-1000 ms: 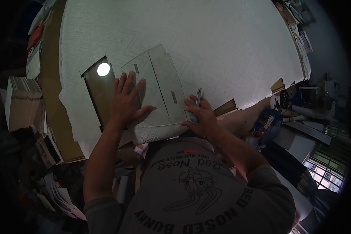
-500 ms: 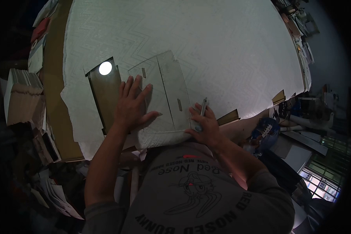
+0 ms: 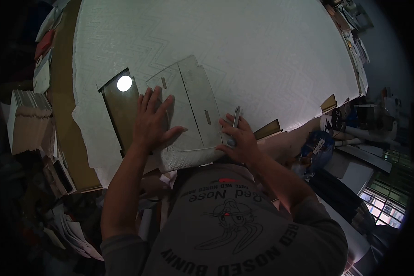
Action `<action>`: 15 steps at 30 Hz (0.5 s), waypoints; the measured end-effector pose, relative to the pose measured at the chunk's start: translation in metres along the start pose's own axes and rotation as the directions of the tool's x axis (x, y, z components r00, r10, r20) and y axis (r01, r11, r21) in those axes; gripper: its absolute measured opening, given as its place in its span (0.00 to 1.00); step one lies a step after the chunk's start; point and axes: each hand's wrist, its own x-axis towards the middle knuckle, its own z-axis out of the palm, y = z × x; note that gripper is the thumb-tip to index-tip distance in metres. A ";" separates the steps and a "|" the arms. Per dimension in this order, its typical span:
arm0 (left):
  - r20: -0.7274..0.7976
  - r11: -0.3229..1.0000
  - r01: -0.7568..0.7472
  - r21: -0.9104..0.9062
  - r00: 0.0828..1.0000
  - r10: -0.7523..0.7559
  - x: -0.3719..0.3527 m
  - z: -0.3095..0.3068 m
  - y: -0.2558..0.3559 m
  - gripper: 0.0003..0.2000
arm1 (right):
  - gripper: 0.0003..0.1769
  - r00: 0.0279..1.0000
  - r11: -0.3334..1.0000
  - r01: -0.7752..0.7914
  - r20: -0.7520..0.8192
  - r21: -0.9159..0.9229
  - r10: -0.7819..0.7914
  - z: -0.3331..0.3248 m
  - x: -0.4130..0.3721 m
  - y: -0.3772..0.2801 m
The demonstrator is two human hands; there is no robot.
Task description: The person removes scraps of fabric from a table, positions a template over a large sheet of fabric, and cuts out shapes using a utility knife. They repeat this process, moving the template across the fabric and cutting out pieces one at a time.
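Note:
A clear, flat template (image 3: 195, 99) with a dark line down its middle and two small slots lies on white zigzag-patterned fabric (image 3: 271, 60). My left hand (image 3: 152, 122) rests flat on the template's left side, fingers spread, thumb pointing inward. At the template's lower right edge is my right hand (image 3: 239, 140), its fingers curled around a slim silver pen (image 3: 236, 117) that points up and away from me. The template's near end lies close to the fabric's front edge, by my shirt.
Left of the template, a cut-out (image 3: 119, 108) in the fabric bares the brown table, with a bright round light spot (image 3: 124, 83) on it. Smaller cut-outs (image 3: 267, 130) notch the front edge. Stacked card pieces (image 3: 30, 122) stand at the left; a blue bundle (image 3: 316, 149) is at the right.
The template and both hands sit slightly farther left and away from me in view. The view itself has shifted a little. My right hand still has the pen.

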 end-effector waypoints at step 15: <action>0.020 1.000 0.011 0.021 1.000 -0.012 -0.001 -0.002 0.001 0.46 | 0.34 0.998 0.996 0.065 0.015 -0.057 -0.064 0.001 0.000 -0.006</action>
